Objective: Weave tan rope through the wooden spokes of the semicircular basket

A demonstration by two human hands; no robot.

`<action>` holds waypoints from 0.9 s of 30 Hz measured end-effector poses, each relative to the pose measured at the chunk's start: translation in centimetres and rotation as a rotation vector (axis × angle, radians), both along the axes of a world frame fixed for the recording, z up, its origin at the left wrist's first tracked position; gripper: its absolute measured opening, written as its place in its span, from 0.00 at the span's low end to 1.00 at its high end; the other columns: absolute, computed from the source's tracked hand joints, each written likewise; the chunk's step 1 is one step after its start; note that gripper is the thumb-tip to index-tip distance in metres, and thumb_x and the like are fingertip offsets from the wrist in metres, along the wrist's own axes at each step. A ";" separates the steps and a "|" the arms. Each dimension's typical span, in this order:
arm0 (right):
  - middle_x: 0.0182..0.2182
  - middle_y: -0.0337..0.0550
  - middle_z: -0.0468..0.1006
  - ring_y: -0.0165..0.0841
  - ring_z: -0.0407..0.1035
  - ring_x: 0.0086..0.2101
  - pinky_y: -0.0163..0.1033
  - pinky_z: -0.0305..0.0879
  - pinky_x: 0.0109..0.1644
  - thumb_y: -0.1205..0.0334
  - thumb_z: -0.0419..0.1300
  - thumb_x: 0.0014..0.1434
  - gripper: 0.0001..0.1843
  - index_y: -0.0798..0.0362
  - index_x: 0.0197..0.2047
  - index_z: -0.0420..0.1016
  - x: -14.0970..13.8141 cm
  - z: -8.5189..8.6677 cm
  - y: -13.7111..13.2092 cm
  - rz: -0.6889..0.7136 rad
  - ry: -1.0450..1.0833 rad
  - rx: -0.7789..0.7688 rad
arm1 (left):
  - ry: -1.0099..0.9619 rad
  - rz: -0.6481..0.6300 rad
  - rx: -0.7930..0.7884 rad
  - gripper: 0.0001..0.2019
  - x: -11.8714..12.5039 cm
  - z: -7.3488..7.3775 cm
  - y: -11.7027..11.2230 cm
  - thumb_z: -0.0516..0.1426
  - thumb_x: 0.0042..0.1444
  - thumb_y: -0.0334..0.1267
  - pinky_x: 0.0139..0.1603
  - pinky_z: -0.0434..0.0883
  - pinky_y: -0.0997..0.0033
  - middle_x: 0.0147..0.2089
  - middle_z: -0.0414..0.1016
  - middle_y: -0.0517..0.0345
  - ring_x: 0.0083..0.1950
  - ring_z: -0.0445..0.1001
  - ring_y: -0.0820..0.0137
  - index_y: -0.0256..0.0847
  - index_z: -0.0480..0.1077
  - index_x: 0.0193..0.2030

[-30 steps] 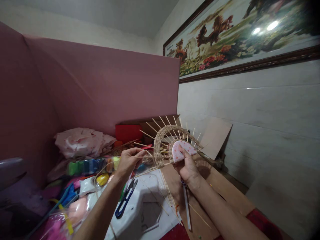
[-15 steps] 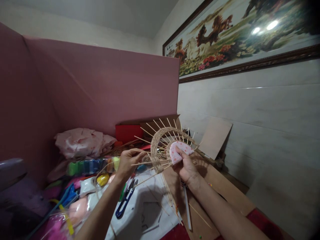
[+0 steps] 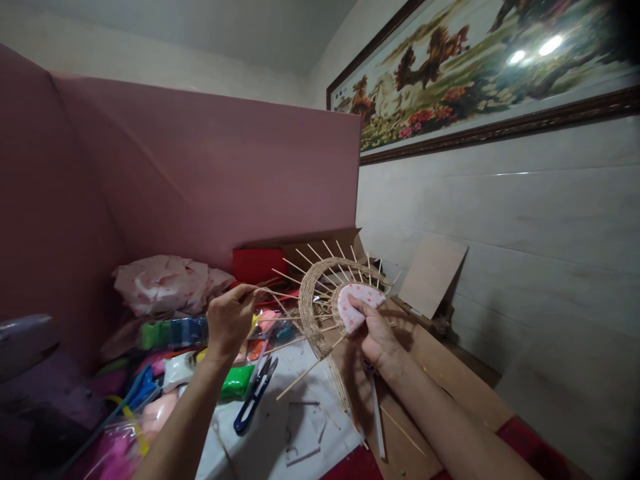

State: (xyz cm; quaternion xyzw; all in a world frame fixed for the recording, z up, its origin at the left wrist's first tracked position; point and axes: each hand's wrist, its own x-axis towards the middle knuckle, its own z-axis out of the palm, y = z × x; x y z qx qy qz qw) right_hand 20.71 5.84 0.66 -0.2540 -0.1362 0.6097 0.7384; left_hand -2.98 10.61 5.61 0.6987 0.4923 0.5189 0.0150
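Observation:
A half-round woven piece (image 3: 313,313) has thin wooden sticks fanning out from a half-disc of white cloth with pink dots (image 3: 356,298). Bands of twisted twine run across the sticks in an arc. My right hand (image 3: 377,337) grips the cloth-covered centre, thumb on top and fingers behind it. To the left of the piece, my left hand (image 3: 233,320) pinches a strand of twine (image 3: 280,301) that leads to the outer woven band. Below the piece, thread snips (image 3: 255,397) with dark blue handles lie on a white sheet.
Packets of coloured clay (image 3: 175,331) and a green packet (image 3: 237,382) crowd the left side. Crumpled dotted cloth (image 3: 167,283) lies behind them. A cardboard sheet (image 3: 433,277) leans on the right wall. Loose sticks and a clear rod (image 3: 377,417) lie in front.
My left hand has moved left and slightly up, drawing the twine out from the woven edge. My right hand keeps its hold on the centre. The green packet now shows more fully.

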 end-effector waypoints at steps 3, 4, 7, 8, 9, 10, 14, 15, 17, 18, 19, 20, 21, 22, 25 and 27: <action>0.24 0.40 0.79 0.30 0.72 0.23 0.33 0.72 0.28 0.71 0.64 0.44 0.09 0.56 0.32 0.71 0.0 0.1 0.0 -0.008 0.022 -0.072 | 0.049 0.054 0.098 0.13 -0.5 0.1 0.0 0.56 0.49 0.47 0.29 0.62 0.76 0.28 0.77 0.56 0.29 0.73 0.69 0.41 0.75 0.31; 0.24 0.40 0.79 0.30 0.73 0.23 0.34 0.72 0.29 0.72 0.63 0.44 0.09 0.56 0.32 0.71 0.0 0.1 0.0 -0.012 0.027 -0.079 | 0.055 0.055 0.122 0.12 -0.5 0.2 0.0 0.56 0.50 0.47 0.29 0.62 0.76 0.28 0.77 0.56 0.29 0.73 0.69 0.41 0.75 0.31; 0.26 0.40 0.79 0.30 0.73 0.24 0.35 0.72 0.31 0.72 0.63 0.45 0.10 0.56 0.34 0.71 0.1 0.0 0.0 -0.031 0.043 -0.079 | 0.067 0.058 0.168 0.12 -0.5 0.2 0.0 0.56 0.50 0.46 0.30 0.62 0.76 0.28 0.77 0.55 0.29 0.73 0.70 0.40 0.75 0.31; 0.26 0.41 0.79 0.30 0.73 0.24 0.35 0.73 0.31 0.73 0.62 0.45 0.11 0.56 0.35 0.71 0.1 0.1 0.0 -0.038 0.043 -0.078 | 0.068 0.062 0.177 0.12 -0.5 0.2 0.0 0.56 0.50 0.46 0.30 0.62 0.76 0.28 0.77 0.55 0.29 0.73 0.69 0.40 0.75 0.31; 0.26 0.41 0.79 0.30 0.73 0.24 0.35 0.72 0.31 0.73 0.62 0.46 0.11 0.57 0.35 0.71 0.1 0.1 0.0 -0.045 0.040 -0.078 | 0.065 0.067 0.187 0.12 -0.4 0.3 0.0 0.56 0.50 0.45 0.30 0.62 0.76 0.28 0.77 0.55 0.29 0.73 0.69 0.39 0.75 0.31; 0.26 0.41 0.79 0.30 0.73 0.24 0.35 0.72 0.30 0.73 0.61 0.46 0.10 0.57 0.35 0.71 0.1 0.2 0.0 -0.053 0.034 -0.084 | 0.061 0.069 0.195 0.12 -0.4 0.3 0.0 0.56 0.50 0.45 0.29 0.62 0.76 0.28 0.77 0.55 0.29 0.73 0.70 0.39 0.75 0.31; 0.23 0.41 0.79 0.29 0.72 0.22 0.33 0.71 0.26 0.74 0.60 0.47 0.08 0.58 0.34 0.71 -0.1 0.7 -0.3 -0.054 0.014 -0.122 | 0.065 0.055 0.165 0.12 -0.5 0.4 0.0 0.56 0.50 0.46 0.29 0.62 0.76 0.28 0.77 0.56 0.29 0.73 0.70 0.40 0.75 0.31; 0.23 0.42 0.79 0.30 0.72 0.22 0.33 0.71 0.27 0.74 0.60 0.47 0.09 0.58 0.34 0.71 -0.1 0.8 -0.3 -0.031 0.008 -0.132 | 0.064 0.053 0.135 0.12 -0.5 0.4 0.0 0.56 0.50 0.47 0.29 0.62 0.76 0.28 0.77 0.56 0.29 0.73 0.69 0.41 0.75 0.31; 0.24 0.43 0.79 0.30 0.73 0.22 0.34 0.72 0.28 0.75 0.60 0.46 0.09 0.59 0.34 0.71 -0.2 0.9 -0.4 0.019 0.002 -0.138 | 0.037 0.038 0.060 0.13 -0.7 0.2 0.1 0.56 0.49 0.49 0.28 0.62 0.75 0.27 0.77 0.57 0.28 0.73 0.69 0.42 0.75 0.31; 0.25 0.43 0.79 0.30 0.73 0.23 0.34 0.72 0.29 0.76 0.60 0.46 0.10 0.59 0.34 0.71 -0.2 0.9 -0.5 0.037 0.002 -0.139 | 0.009 0.020 0.020 0.14 -0.7 0.1 0.2 0.56 0.48 0.49 0.27 0.61 0.75 0.26 0.77 0.57 0.28 0.72 0.70 0.42 0.76 0.32; 0.25 0.43 0.79 0.30 0.73 0.23 0.33 0.72 0.30 0.76 0.60 0.46 0.10 0.59 0.35 0.71 -0.2 0.9 -0.5 0.048 0.006 -0.135 | -0.028 -0.008 -0.017 0.14 -0.7 0.0 0.3 0.57 0.47 0.49 0.26 0.61 0.76 0.26 0.77 0.58 0.27 0.72 0.70 0.42 0.76 0.31; 0.25 0.42 0.79 0.30 0.73 0.23 0.33 0.72 0.30 0.76 0.60 0.46 0.10 0.59 0.35 0.71 -0.3 0.8 -0.5 0.055 0.010 -0.131 | -0.070 -0.043 -0.050 0.14 -0.7 -0.1 0.4 0.57 0.46 0.49 0.26 0.62 0.76 0.25 0.76 0.57 0.26 0.71 0.70 0.42 0.76 0.31; 0.24 0.42 0.79 0.30 0.73 0.23 0.33 0.72 0.30 0.76 0.60 0.46 0.10 0.59 0.35 0.71 -0.3 0.8 -0.5 0.064 0.010 -0.128 | -0.108 -0.085 -0.080 0.14 -0.6 -0.3 0.6 0.57 0.46 0.49 0.25 0.62 0.76 0.25 0.76 0.57 0.26 0.71 0.70 0.41 0.76 0.30; 0.24 0.42 0.79 0.30 0.73 0.22 0.34 0.72 0.30 0.76 0.60 0.46 0.10 0.59 0.35 0.71 -0.4 0.8 -0.6 0.073 0.006 -0.126 | -0.137 -0.127 -0.108 0.14 -0.4 -0.4 0.6 0.58 0.45 0.49 0.25 0.62 0.76 0.24 0.76 0.57 0.26 0.71 0.70 0.40 0.76 0.30; 0.24 0.42 0.79 0.31 0.73 0.22 0.36 0.72 0.30 0.75 0.60 0.46 0.10 0.59 0.34 0.71 -0.5 0.9 -0.7 0.074 -0.008 -0.111 | -0.180 -0.218 -0.174 0.14 0.1 -0.8 0.8 0.59 0.43 0.48 0.24 0.62 0.76 0.23 0.75 0.56 0.25 0.70 0.71 0.39 0.76 0.28; 0.24 0.43 0.79 0.32 0.73 0.22 0.37 0.72 0.30 0.75 0.60 0.46 0.10 0.59 0.34 0.71 -0.5 1.1 -0.8 0.065 -0.014 -0.111 | -0.192 -0.241 -0.194 0.14 0.5 -0.9 0.7 0.59 0.43 0.48 0.24 0.62 0.76 0.22 0.75 0.56 0.24 0.69 0.71 0.39 0.76 0.27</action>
